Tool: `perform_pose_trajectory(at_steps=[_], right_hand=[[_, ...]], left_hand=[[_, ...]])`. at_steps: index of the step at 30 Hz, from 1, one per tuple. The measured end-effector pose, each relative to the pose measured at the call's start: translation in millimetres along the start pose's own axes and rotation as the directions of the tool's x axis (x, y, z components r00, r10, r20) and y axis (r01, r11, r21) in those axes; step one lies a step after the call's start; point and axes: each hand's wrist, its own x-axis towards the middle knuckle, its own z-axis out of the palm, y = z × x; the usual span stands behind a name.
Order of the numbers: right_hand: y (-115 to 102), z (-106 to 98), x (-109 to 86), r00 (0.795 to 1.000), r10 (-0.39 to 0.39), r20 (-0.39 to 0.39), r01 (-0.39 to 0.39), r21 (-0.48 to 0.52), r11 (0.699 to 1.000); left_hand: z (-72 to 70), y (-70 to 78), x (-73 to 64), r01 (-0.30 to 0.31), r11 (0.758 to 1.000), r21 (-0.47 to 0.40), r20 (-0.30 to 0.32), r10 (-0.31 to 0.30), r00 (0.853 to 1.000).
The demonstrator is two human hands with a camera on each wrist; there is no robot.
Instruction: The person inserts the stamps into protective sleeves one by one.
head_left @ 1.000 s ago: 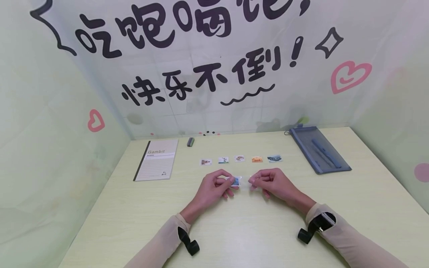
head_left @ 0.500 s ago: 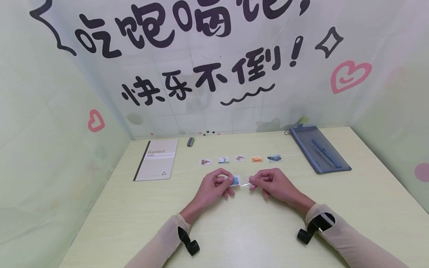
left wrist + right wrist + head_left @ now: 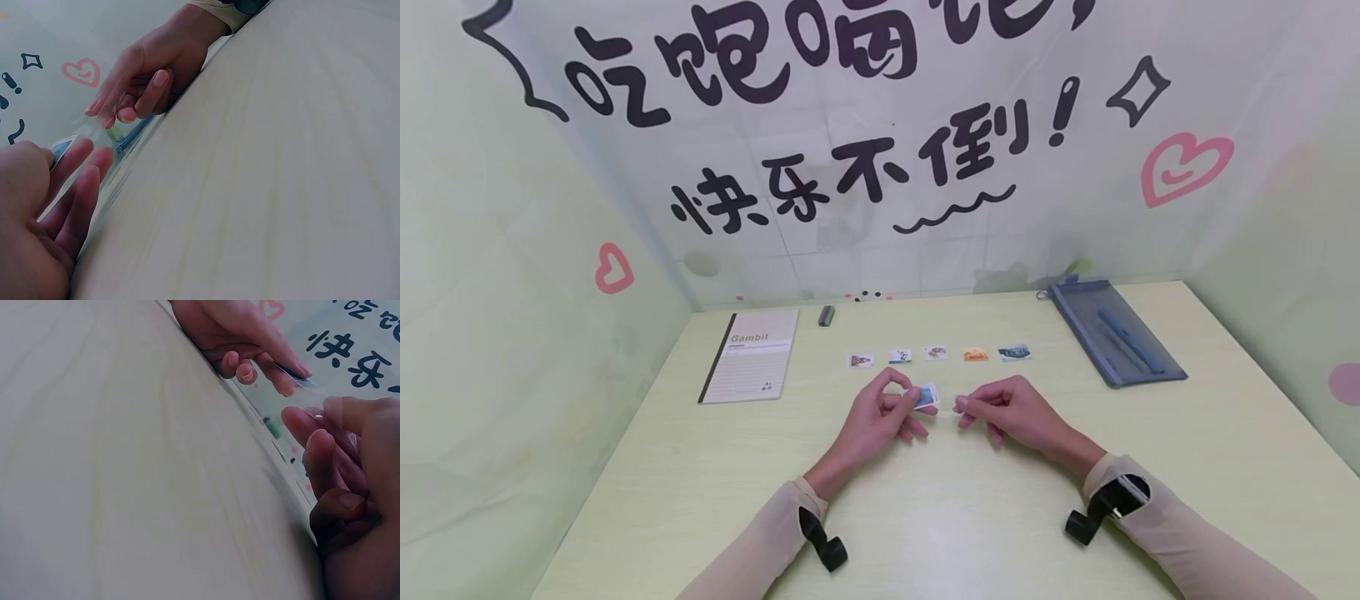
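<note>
Between thumb and fingers, my left hand pinches a small blue-and-white stamp, partly covered by the thumb. My right hand pinches the other end of a clear plastic sleeve, which spans the gap between the hands. The sleeve is nearly edge-on in the head view, and whether the stamp lies inside it or against it cannot be made out. Both hands are just above the table, in front of a row of several small picture stamps.
A notebook lies at the table's back left, with a small dark eraser-like block beside it. At the back right is a blue mesh zip pouch with a blue pen showing. A printed cloth hangs behind.
The clear sleeve has turned from facing the head camera to nearly edge-on. My left hand has tilted the stamp slightly upward; the right hand stays almost in place.
</note>
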Motion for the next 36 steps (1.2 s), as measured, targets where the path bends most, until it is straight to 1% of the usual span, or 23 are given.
perform_pose_trajectory(at_steps=[5,12,26,36], right_hand=[[-1.4,0.3,-0.1,1.0,0.006,-0.008,-0.006,-0.023,1.0],[-2.0,0.3,0.0,1.0,-0.008,-0.013,0.008,-0.033,0.999],[-0.6,-0.1,-0.8,0.999,-0.03,-0.028,0.03,-0.002,1.0],[1.6,0.4,-0.3,0.998,-0.051,-0.041,0.052,0.008,0.999]], left_hand=[[0.6,0.3,0.1,-0.003,1.0,-0.002,0.0,0.003,1.0],[1.3,1.3,0.4,-0.016,1.0,-0.003,0.008,0.016,1.0],[1.1,0.2,0.2,-0.01,0.997,0.071,0.036,0.008,0.999],[1.4,0.0,0.7,-0.002,0.997,0.079,0.04,-0.001,0.999]])
